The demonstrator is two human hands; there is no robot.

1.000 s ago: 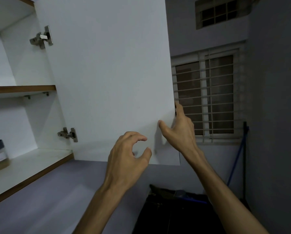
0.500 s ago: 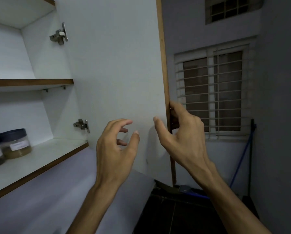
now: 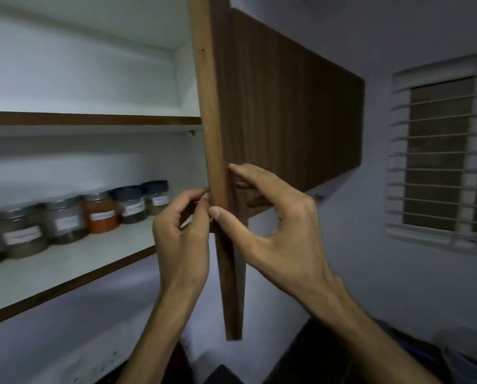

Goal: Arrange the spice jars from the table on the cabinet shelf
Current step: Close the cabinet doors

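Both hands are gripping the free edge of the brown cabinet door (image 3: 220, 162): the left hand (image 3: 182, 239) is curling its fingers against its near left side, the right hand (image 3: 270, 231) pinching it between thumb and fingers. The spice jars (image 3: 98, 212) are standing in a row on the lower shelf (image 3: 65, 270), far left.

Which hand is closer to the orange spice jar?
Left. The left hand is just right of the orange jar, by the shelf's end; the right hand is farther right, beyond the door edge.
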